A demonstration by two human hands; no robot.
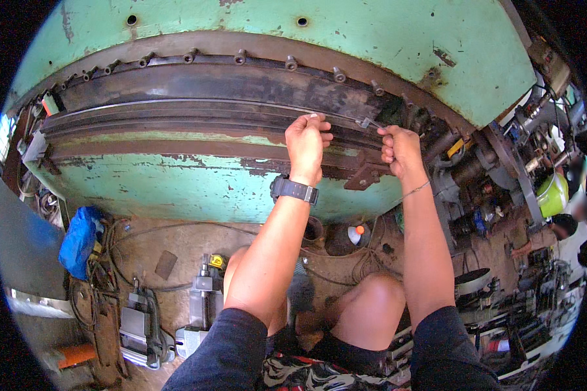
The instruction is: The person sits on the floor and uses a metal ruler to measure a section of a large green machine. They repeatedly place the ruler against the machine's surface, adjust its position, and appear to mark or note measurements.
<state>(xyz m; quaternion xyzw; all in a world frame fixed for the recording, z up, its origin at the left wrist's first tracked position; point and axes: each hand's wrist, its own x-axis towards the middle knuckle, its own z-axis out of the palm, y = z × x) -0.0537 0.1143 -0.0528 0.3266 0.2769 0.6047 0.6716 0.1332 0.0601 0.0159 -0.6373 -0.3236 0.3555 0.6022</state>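
Dark sleeves (218, 352) and bare forearms (267, 257) lie nearest, reaching toward a broad green machine (176, 189) whose painted metal has flaked into dark, rough patches. Across it run long brown-black steel bars (195, 150), bowed by the lens, beneath a row of stubby round bolts (240, 57). On the dusty brown floor (169, 234) sit a crumpled blue bag (79, 244) and a yellow tape measure (216, 262).

My left hand (306, 143) is curled, thumb and finger together at the bars' edge; I cannot tell whether it pinches anything. My right hand (402, 148) is closed round the end of a slim metal piece (364, 122), hard and thin with a small blocky part, lying along the bars between my hands. I judge this a fine positioning step; the next move calls for light fingertips and steady wrists.
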